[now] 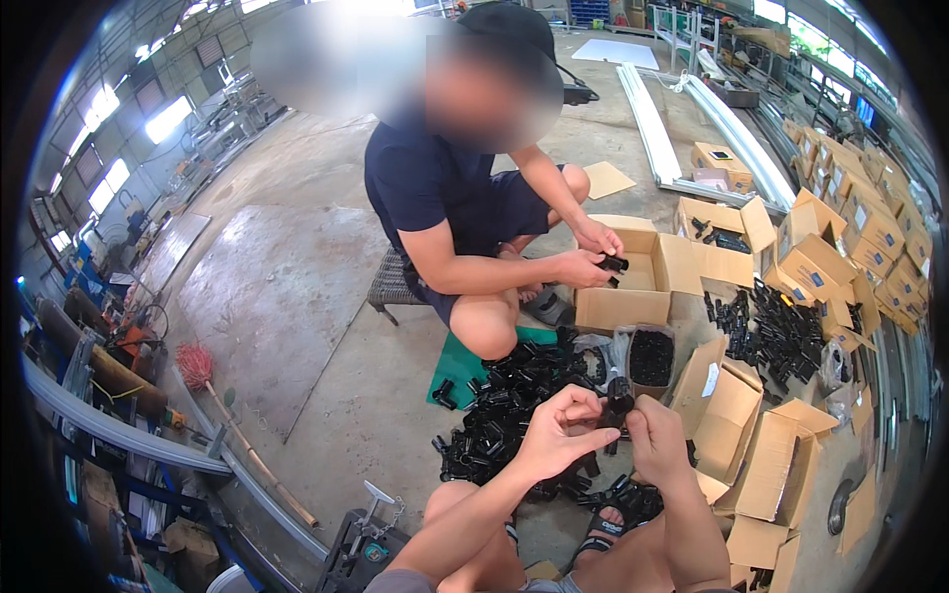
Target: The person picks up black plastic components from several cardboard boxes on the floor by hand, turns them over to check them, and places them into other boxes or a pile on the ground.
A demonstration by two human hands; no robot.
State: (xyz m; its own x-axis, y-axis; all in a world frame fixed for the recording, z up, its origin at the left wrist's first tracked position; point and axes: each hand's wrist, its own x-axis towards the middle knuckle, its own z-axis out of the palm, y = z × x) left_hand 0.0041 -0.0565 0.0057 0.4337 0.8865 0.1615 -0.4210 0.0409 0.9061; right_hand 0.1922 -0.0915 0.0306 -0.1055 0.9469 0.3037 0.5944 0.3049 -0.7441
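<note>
A short black tubular fitting point(620, 395) is raised between my hands, above a big heap of similar black fittings point(509, 405) on the floor. My left hand point(565, 427) pinches its left side and lower end with thumb and fingers. Against its right side my right hand point(656, 437) is closed, thumb up; its fingertips are partly hidden. Part of the heap lies over a green sheet point(457, 364). Just beyond the fitting stands a box of small black parts point(651, 356), with clear plastic bags point(615, 346) beside it.
Opposite me a co-worker point(445, 198) sits on a low woven stool, holding a black fitting over an open carton point(633, 267). Open cartons point(727, 415) and more black parts point(776, 331) lie at right, before stacked boxes point(860, 198). A red broom point(195, 366) lies at left.
</note>
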